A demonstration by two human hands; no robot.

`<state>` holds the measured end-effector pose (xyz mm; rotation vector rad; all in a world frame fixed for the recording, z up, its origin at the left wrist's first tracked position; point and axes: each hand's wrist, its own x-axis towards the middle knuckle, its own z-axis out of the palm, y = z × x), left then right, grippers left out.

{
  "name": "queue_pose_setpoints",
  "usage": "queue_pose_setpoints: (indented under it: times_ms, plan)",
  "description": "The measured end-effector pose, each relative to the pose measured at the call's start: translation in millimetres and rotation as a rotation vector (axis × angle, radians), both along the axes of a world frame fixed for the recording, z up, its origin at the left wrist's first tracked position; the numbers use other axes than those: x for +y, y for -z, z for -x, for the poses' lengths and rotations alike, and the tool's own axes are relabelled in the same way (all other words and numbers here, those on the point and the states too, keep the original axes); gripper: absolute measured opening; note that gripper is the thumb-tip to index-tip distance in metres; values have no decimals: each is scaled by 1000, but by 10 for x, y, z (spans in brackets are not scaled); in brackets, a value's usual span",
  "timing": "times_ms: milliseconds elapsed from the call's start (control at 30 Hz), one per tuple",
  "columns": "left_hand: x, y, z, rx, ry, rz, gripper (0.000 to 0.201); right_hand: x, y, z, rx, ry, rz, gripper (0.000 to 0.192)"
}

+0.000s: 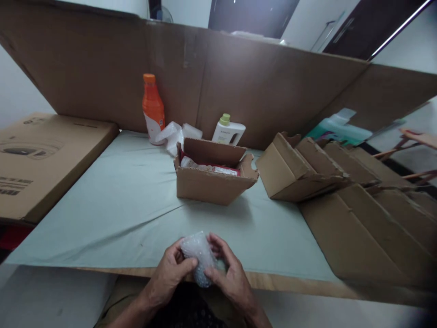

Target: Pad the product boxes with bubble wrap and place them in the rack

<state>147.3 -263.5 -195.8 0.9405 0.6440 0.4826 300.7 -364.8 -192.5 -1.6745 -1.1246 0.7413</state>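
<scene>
At the table's front edge, my left hand [173, 269] and my right hand [229, 272] hold a small bundle of bubble wrap [199, 255] between them. My left thumb presses on its near side, and my right fingers curl around the other side. What the wrap contains, if anything, cannot be made out. Beyond my hands stands an open cardboard box [208, 184] with its flaps up. Inside it lie red and white packages [221, 170] and some clear wrapping, partly hidden by the front wall.
Behind the box are an orange bottle [152, 107], loose bubble wrap [173, 135] and a white bottle with a green cap [228, 132]. Several open cartons [300, 168] crowd the right side, near a teal bottle [341, 130]. A large flat carton [44, 159] lies left. Cardboard walls the back.
</scene>
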Motion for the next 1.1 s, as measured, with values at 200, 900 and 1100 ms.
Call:
queue_pose_setpoints:
  times_ms: [200, 900, 1100]
  plan:
    - [335, -267, -7, 166, -50, -795, 47, 96, -487, -408, -203, -60, -64, 12]
    - [1357, -810, -506, 215, -476, -1753, 32, 1994, -1619, -1348, -1087, -558, 403, 16]
    - [1413, -410, -236, 359, -545, -1349, 67, 949, -1695, -1715, -872, 226, -189, 21]
